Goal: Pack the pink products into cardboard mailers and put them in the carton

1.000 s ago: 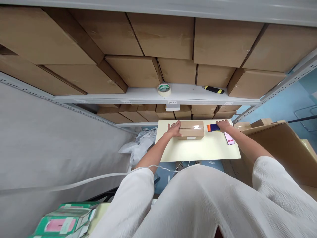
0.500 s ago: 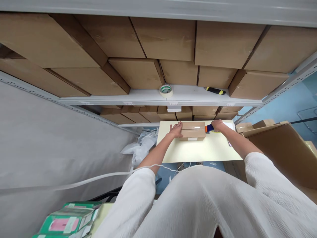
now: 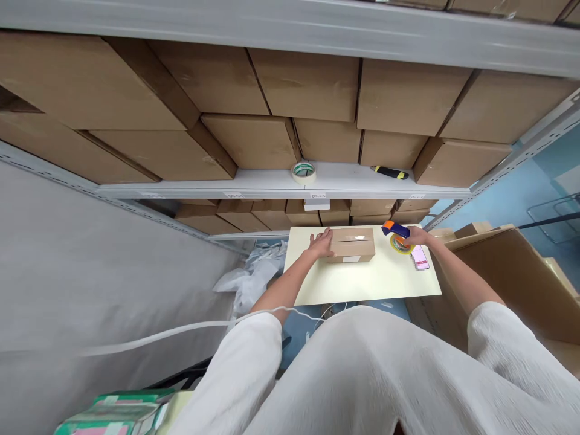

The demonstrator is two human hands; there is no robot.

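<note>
A small cardboard box [image 3: 351, 244] with a strip of clear tape along its top seam and a white label on its near side rests on a pale yellow tabletop [image 3: 353, 284]. My left hand [image 3: 321, 243] grips the box's left end, thumb toward the near side and fingers over the top. To the right of the box, my right hand [image 3: 415, 236] is closed around a blue-and-orange tape dispenser [image 3: 396, 229], which is apart from the box. A yellow-rimmed tape roll [image 3: 400, 244] shows under the dispenser. Near my right wrist lies a phone with a pink lit screen [image 3: 420, 258].
Ahead, a grey metal shelf [image 3: 272, 184] carries stacked cardboard boxes, a masking tape roll [image 3: 303, 172] and a yellow-and-black box cutter [image 3: 390, 173]. A large open carton [image 3: 502, 284] stands right, plastic bags [image 3: 249, 284] left. A white cable [image 3: 181, 329] crosses my left arm.
My right hand has drawn the tape dispenser away from the box's right end, to the right. The phone has come into fuller view. My left hand stays on the box.
</note>
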